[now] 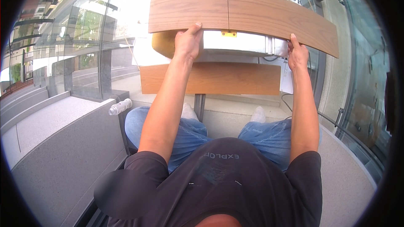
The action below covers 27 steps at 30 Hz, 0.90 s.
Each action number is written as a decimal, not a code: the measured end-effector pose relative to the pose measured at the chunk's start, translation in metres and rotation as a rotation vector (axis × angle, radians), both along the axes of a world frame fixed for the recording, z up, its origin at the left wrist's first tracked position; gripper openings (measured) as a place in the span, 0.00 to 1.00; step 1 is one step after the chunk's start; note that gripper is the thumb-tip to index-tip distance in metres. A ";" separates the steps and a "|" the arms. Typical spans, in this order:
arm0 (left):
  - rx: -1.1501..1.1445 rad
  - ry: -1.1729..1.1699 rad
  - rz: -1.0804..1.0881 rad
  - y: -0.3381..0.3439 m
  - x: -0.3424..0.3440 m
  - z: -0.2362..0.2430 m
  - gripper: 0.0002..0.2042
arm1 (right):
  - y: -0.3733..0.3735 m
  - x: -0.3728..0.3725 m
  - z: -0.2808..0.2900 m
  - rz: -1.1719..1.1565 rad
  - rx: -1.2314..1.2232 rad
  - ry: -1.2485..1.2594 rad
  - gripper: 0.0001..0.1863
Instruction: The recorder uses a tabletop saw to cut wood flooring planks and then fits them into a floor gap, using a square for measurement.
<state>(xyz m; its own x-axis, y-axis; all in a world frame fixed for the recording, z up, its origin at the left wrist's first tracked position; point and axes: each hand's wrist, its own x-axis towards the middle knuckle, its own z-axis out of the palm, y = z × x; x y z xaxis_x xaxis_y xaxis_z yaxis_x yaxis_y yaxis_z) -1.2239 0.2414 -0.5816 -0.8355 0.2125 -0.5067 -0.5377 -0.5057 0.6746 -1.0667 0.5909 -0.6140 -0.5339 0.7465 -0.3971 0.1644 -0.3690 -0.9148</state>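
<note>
Plainly, a long, flat, brown wood-grain plank (273,14) crossed by a dark seam spans both hands. At its near edge, the left hand (189,44) holds left of the seam, fingers narrowed on the wood, thumb on top; the right hand (297,51) likewise grips toward the right end. Yellow metal pieces (229,34) show past the plank's edges at the seam. A rectangular brown wood-grain board (210,78) lies nearer the person than the plank.

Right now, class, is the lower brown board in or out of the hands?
Out: left hand and right hand hold the upper board; neither touches the lower board.
</note>
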 end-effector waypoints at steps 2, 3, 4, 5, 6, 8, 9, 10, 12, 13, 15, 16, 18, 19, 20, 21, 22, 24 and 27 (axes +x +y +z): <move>-0.014 -0.014 0.000 -0.001 0.000 -0.001 0.15 | 0.000 0.000 -0.001 0.002 -0.008 0.009 0.19; -0.014 -0.014 0.001 -0.002 0.000 -0.001 0.15 | 0.001 0.001 -0.001 0.003 -0.013 0.005 0.19; -0.004 -0.010 -0.010 -0.003 -0.001 -0.001 0.15 | -0.001 0.000 0.001 0.003 -0.018 0.002 0.18; 0.006 -0.007 -0.021 -0.003 0.000 -0.002 0.15 | -0.003 0.000 0.002 0.004 -0.019 0.002 0.18; 0.005 -0.007 -0.020 -0.004 0.000 -0.002 0.15 | -0.005 0.000 0.003 -0.006 -0.013 0.015 0.15; 0.001 0.002 -0.014 -0.003 0.001 -0.001 0.14 | -0.004 0.002 0.002 -0.018 -0.005 0.028 0.12; 0.002 0.002 -0.015 -0.003 0.002 0.000 0.14 | -0.002 0.004 0.002 -0.006 -0.013 0.013 0.15; 0.001 0.002 -0.014 -0.003 0.002 0.000 0.14 | -0.003 0.004 0.003 0.006 -0.023 -0.001 0.19; 0.000 0.002 -0.014 -0.004 0.003 0.000 0.14 | -0.006 0.003 0.003 -0.004 -0.017 0.004 0.15; 0.000 0.001 -0.015 -0.004 0.004 0.000 0.15 | -0.007 0.003 0.003 -0.016 -0.010 0.008 0.12; 0.000 -0.001 -0.017 -0.005 0.005 0.001 0.15 | -0.008 0.004 0.004 -0.016 -0.007 0.010 0.12; -0.004 -0.002 -0.017 -0.005 0.006 0.001 0.15 | -0.007 0.005 0.004 -0.016 -0.005 0.012 0.12; -0.008 -0.004 -0.016 -0.005 0.006 0.001 0.15 | -0.007 0.007 0.003 -0.009 -0.003 0.032 0.12; -0.014 -0.006 -0.016 -0.006 0.007 0.001 0.15 | -0.008 0.008 0.003 -0.001 -0.004 0.051 0.12; -0.021 -0.007 -0.016 -0.006 0.007 0.001 0.14 | -0.009 0.008 0.003 0.000 -0.004 0.051 0.12; -0.021 -0.008 -0.015 -0.007 0.008 0.000 0.14 | -0.010 0.008 0.004 -0.002 -0.009 0.051 0.13; -0.023 -0.011 -0.020 -0.007 0.008 0.000 0.14 | -0.010 0.009 0.003 -0.006 -0.013 0.051 0.13; -0.025 -0.015 -0.026 -0.008 0.009 0.000 0.14 | -0.008 0.010 0.002 -0.007 -0.016 0.044 0.13; -0.024 -0.013 -0.028 -0.009 0.010 0.000 0.14 | -0.010 0.011 0.003 -0.014 -0.015 0.035 0.13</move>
